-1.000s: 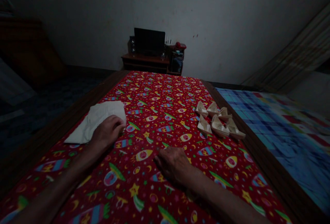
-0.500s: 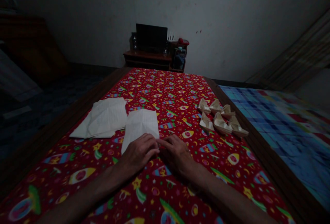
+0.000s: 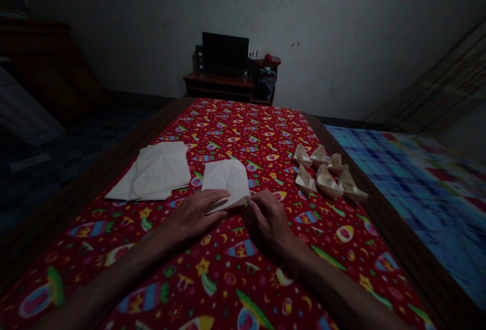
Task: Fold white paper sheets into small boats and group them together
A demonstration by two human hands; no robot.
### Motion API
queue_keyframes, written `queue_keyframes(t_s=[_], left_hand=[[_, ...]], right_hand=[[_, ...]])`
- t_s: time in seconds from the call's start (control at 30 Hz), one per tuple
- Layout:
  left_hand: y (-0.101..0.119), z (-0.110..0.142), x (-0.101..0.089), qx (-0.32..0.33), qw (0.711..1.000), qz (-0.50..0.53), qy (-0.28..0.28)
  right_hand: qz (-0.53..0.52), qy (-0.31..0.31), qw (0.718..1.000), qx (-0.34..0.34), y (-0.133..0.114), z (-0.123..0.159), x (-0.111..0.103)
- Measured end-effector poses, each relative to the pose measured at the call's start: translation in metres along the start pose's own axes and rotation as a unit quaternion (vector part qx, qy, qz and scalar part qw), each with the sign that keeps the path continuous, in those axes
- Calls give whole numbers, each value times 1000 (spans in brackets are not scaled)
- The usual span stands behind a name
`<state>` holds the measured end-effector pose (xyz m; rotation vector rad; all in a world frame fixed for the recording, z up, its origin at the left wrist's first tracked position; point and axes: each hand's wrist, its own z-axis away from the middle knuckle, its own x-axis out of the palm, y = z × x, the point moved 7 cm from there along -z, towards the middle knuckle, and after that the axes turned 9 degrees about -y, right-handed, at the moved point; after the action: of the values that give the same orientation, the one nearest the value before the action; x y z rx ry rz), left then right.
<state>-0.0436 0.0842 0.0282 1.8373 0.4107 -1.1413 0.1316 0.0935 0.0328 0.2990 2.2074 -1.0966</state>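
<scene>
Head view: the sheet (image 3: 227, 180) is now a bit further right of the paper stack (image 3: 157, 172), near edge lifted. Left hand (image 3: 199, 212) has it pinched between its fingers; right hand (image 3: 269, 213) has curled fingers at its corner, can't tell if gripping.

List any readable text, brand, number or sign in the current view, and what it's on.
No text can be read.
Paper stack: faint lines of marks, too small and blurred to read.
Sheet at the hands: faint marks, unreadable.
Black screen: no legible brand.
Red cloth: printed rockets and stars, no words I can make out.
</scene>
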Motion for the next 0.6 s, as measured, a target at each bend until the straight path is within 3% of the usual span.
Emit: queue_keyframes(t_s=[0.17, 0.27, 0.43, 0.6], left_hand=[[-12, -3, -2, -121, 989, 87, 25], [-10, -4, -2, -162, 980, 115, 24], [2, -6, 10, -178, 963, 202, -8], [9, -9, 33, -185, 907, 377, -16]], right_hand=[[-75, 10, 995, 70, 20, 0, 3], [-85, 4, 993, 87, 21, -1, 3], [-58, -10, 998, 8, -1, -3, 2], [-103, -99, 989, -49, -10, -2, 17]])
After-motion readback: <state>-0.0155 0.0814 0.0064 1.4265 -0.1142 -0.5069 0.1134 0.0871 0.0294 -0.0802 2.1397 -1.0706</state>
